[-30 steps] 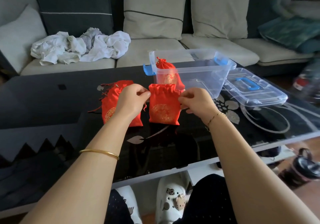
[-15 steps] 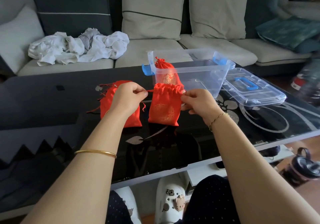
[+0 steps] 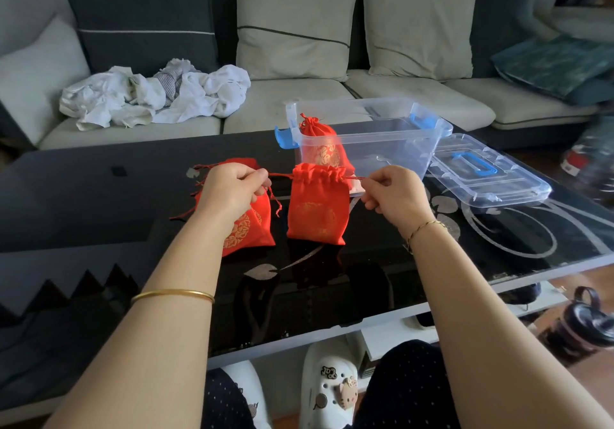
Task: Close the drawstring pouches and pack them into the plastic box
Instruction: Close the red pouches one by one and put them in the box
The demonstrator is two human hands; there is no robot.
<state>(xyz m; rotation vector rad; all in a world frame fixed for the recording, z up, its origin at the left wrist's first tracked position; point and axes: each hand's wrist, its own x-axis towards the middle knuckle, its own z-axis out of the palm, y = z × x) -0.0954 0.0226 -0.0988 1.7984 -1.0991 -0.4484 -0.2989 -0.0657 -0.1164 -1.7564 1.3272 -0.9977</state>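
The hands are further apart than half a second ago. Then the left hand (image 3: 232,192) and the right hand (image 3: 395,196) sat tight against the mouth of the middle pouch (image 3: 317,211). Now each has drawn away sideways, and a taut stretch of drawstring (image 3: 280,175) shows between the fingertips and the fabric on either side. The mouth has puckered narrower than it was, into close ruffles. Both hands are curled, each pinching its cord end between thumb and forefinger, with the other fingers folded toward the palm.

The pouch between the fingers is red cloth with a round gold emblem on its front. Its top is gathered in a frill and its bottom edge meets the black glass table (image 3: 99,196). I cannot tell whether it stands on the glass or hangs from the cords.

A second pouch (image 3: 252,232) of the same red and gold lies partly under the left fingers, with loose cords trailing out to their left. Beyond the right fingers stands the clear plastic box (image 3: 398,152) with blue latches. In it a third pouch (image 3: 320,144), cinched at the neck, sits upright against the left wall. The clear lid (image 3: 488,179), with its blue handle, lies to the right of the right fingers, just beside the box.
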